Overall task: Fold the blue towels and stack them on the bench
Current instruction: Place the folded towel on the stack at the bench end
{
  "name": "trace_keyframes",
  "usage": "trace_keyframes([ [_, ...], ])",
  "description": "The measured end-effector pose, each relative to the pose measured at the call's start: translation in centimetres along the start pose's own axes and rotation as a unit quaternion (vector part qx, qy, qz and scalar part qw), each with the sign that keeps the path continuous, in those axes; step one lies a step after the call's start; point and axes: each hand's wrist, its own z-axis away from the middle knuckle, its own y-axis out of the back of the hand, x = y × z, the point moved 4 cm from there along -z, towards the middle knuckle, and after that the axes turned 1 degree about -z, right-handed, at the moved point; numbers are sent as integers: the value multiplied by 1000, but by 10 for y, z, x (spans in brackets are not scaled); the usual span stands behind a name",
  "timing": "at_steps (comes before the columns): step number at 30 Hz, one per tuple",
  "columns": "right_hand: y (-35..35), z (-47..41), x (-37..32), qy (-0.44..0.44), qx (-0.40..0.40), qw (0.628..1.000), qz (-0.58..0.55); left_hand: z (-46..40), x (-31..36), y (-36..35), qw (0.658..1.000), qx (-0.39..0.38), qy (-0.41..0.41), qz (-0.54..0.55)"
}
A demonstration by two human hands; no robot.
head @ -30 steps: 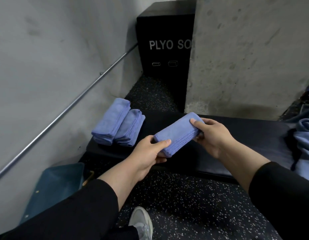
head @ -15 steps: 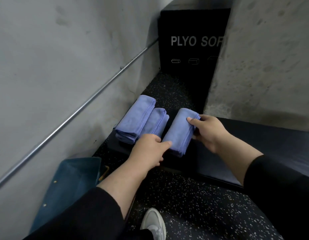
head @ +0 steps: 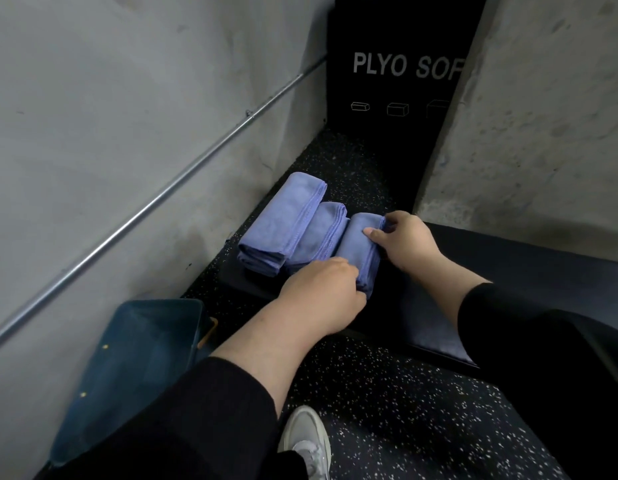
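Blue folded towel (head: 357, 251) set beside two others (head: 293, 223) at the worktop (head: 508, 271) end.
Left hand (head: 321, 289) and right hand (head: 404, 240) both grip it; letting go carelessly could spring the folds or nudge its neighbours off.

The black box (head: 397, 64) reads "PLYO SOF", cut off by the wall.

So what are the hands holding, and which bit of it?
Both hold the third folded blue cloth towel on the black padded bench: the right hand pinches its far end, the left hand grips its near end.
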Motion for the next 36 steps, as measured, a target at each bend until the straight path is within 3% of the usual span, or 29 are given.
trace_keyframes([
  [9,15,3,-4,73,64,994,50,-4,6,13,999,48,19,4],
  [15,77,43,6,103,94,989,40,-8,46,31,986,151,5,75],
  [17,102,67,17,124,95,986,65,-8,68,33,978,168,-15,125],
  [20,144,102,44,144,88,978,123,-7,106,31,976,179,-44,114],
  [30,275,179,180,11,69,948,310,-21,227,-20,983,72,-129,104],
  [36,291,187,248,-93,24,917,387,-38,266,-53,985,22,-152,84],
])
